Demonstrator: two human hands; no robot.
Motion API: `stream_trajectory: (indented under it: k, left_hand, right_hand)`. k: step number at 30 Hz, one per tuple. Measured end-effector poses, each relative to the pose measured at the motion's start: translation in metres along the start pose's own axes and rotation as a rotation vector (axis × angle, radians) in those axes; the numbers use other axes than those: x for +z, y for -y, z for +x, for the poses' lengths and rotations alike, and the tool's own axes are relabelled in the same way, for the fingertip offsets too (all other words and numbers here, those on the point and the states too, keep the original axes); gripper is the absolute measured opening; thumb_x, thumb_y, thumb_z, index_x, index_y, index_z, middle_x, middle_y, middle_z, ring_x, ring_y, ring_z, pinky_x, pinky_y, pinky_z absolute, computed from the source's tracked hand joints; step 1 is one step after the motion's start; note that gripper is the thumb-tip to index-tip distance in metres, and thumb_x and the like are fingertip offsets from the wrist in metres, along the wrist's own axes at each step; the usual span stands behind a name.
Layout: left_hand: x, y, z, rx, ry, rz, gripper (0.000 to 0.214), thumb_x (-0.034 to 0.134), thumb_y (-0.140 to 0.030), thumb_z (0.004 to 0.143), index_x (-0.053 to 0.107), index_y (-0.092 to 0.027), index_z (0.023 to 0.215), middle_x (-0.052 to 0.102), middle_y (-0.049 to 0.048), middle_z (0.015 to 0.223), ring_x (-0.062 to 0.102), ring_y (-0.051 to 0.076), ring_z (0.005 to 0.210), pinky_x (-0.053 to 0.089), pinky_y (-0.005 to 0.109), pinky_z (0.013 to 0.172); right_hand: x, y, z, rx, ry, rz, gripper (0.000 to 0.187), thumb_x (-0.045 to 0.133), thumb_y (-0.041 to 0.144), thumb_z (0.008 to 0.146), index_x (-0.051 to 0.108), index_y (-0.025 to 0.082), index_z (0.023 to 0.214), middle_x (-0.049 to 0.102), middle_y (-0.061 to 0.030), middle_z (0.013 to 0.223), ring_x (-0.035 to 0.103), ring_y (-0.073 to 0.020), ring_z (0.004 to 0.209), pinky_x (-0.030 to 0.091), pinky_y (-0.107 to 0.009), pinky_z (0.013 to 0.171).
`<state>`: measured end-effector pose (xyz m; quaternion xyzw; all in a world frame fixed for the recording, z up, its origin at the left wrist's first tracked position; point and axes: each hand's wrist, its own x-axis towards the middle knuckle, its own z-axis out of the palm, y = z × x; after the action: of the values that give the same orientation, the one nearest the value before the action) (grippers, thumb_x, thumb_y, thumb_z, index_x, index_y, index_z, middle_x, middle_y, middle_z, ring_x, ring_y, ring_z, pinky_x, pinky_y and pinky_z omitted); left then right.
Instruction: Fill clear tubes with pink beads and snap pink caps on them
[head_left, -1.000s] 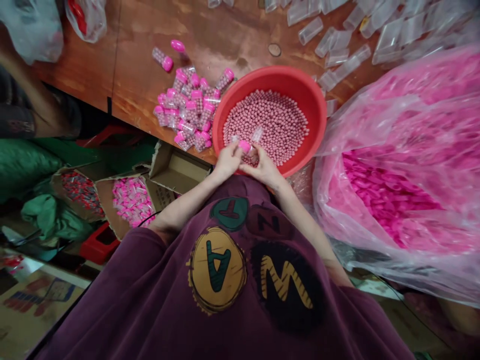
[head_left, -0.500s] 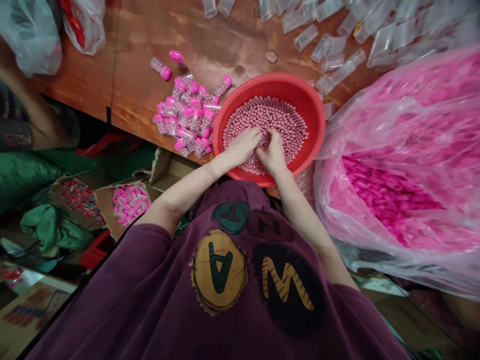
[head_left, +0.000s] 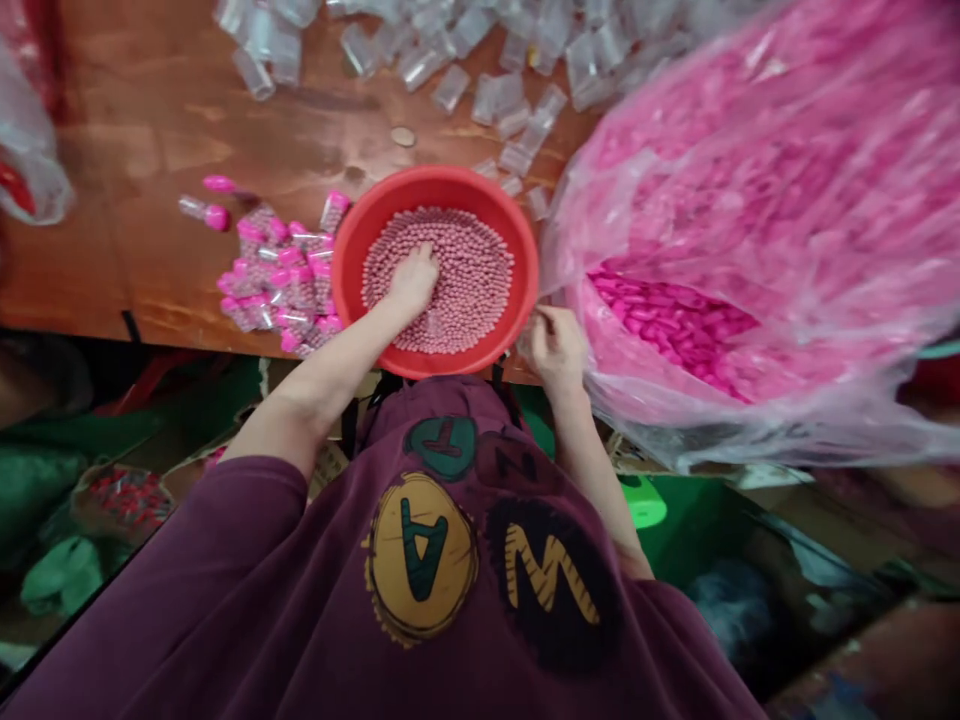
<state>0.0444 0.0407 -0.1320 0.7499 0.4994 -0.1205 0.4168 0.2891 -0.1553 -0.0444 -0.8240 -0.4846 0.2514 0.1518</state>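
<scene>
My left hand is pressed into the pink beads in a red plastic basin, its fingertips buried among them. Whether it holds anything is hidden. My right hand is outside the basin, beside its right rim, with curled fingers touching the edge of a large transparent plastic bag full of bright pink caps. Left of the basin lies a heap of bead-filled tubes with pink caps. One loose pink cap sits beyond that heap.
Many empty transparent tubes are scattered beyond the basin on the wooden table. A plastic bag sits at the far left. Below the table edge are a box of red-tipped items and a green stool.
My view has swung, shifting everything left. My hands have parted: the left stays in the beads, and the right has left the basin for the bag's edge. The transparent tube between them no longer shows.
</scene>
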Motion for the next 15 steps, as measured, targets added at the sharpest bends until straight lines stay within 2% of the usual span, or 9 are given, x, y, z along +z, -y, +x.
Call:
stream_trajectory:
  k: [3,4,6,8,10,12,14,15]
  left_hand:
    - [0.023,-0.032,0.003,0.017,0.051,-0.097,0.046,0.044,-0.005,0.112,0.081,-0.011,0.137,0.074,0.0235,0.163,0.071,0.038,0.155,0.054,0.049,0.136]
    - [0.031,-0.044,0.003,0.041,0.059,-0.139,0.044,0.048,-0.003,0.109,0.082,-0.011,0.135,0.074,0.0228,0.163,0.07,0.038,0.156,0.053,0.048,0.138]
    - [0.044,-0.063,0.001,0.081,0.06,-0.223,0.045,0.054,0.001,0.1,0.084,-0.013,0.131,0.075,0.021,0.161,0.071,0.037,0.156,0.052,0.047,0.139]
    - [0.053,-0.074,-0.001,0.08,0.041,-0.304,0.049,0.061,0.002,0.093,0.085,-0.013,0.133,0.078,0.0189,0.156,0.074,0.035,0.151,0.056,0.047,0.136]
    - [0.053,-0.075,-0.004,0.064,0.02,-0.385,0.05,0.068,-0.003,0.092,0.085,-0.013,0.138,0.082,0.0175,0.15,0.077,0.032,0.143,0.061,0.047,0.131]
    - [0.046,-0.07,-0.009,0.066,0.01,-0.474,0.051,0.075,-0.008,0.093,0.085,-0.012,0.143,0.085,0.0175,0.148,0.079,0.03,0.14,0.061,0.047,0.131]
    - [0.033,-0.061,-0.02,0.078,0.021,-0.6,0.055,0.079,-0.011,0.094,0.083,-0.01,0.148,0.085,0.0181,0.153,0.079,0.028,0.144,0.058,0.047,0.135]
    - [0.026,-0.057,-0.027,0.077,0.035,-0.681,0.057,0.08,-0.011,0.094,0.082,-0.011,0.151,0.084,0.0184,0.158,0.078,0.027,0.148,0.056,0.047,0.136]
  right_hand:
    - [-0.05,-0.041,0.015,0.211,-0.145,-0.167,0.041,0.046,0.032,0.111,0.081,0.018,0.127,0.083,-0.0197,0.12,0.079,-0.0343,0.117,0.065,-0.057,0.115]
    - [-0.061,-0.054,0.024,0.281,-0.146,-0.225,0.041,0.045,0.027,0.11,0.081,0.017,0.128,0.083,-0.0201,0.122,0.078,-0.034,0.119,0.064,-0.056,0.116]
    - [-0.072,-0.073,0.046,0.356,-0.069,-0.33,0.042,0.047,0.021,0.109,0.084,0.017,0.13,0.083,-0.0212,0.13,0.075,-0.0332,0.125,0.061,-0.054,0.119]
    - [-0.068,-0.086,0.068,0.339,0.031,-0.391,0.04,0.054,0.018,0.108,0.086,0.017,0.133,0.081,-0.0231,0.141,0.072,-0.0333,0.131,0.056,-0.055,0.122]
    - [-0.055,-0.094,0.087,0.297,0.056,-0.391,0.033,0.06,0.017,0.107,0.087,0.015,0.126,0.079,-0.0248,0.145,0.067,-0.0331,0.136,0.05,-0.058,0.125]
    - [-0.042,-0.1,0.1,0.249,0.007,-0.317,0.019,0.066,0.022,0.108,0.084,0.018,0.104,0.081,-0.0239,0.134,0.063,-0.0324,0.138,0.044,-0.063,0.128]
    - [-0.035,-0.106,0.106,0.212,-0.062,-0.254,0.028,0.071,0.031,0.107,0.071,0.025,0.079,0.081,-0.0215,0.117,0.063,-0.0348,0.136,0.042,-0.071,0.129]
    - [-0.035,-0.109,0.106,0.186,-0.084,-0.239,0.035,0.074,0.037,0.105,0.064,0.027,0.073,0.079,-0.0201,0.111,0.064,-0.0375,0.135,0.042,-0.076,0.128]
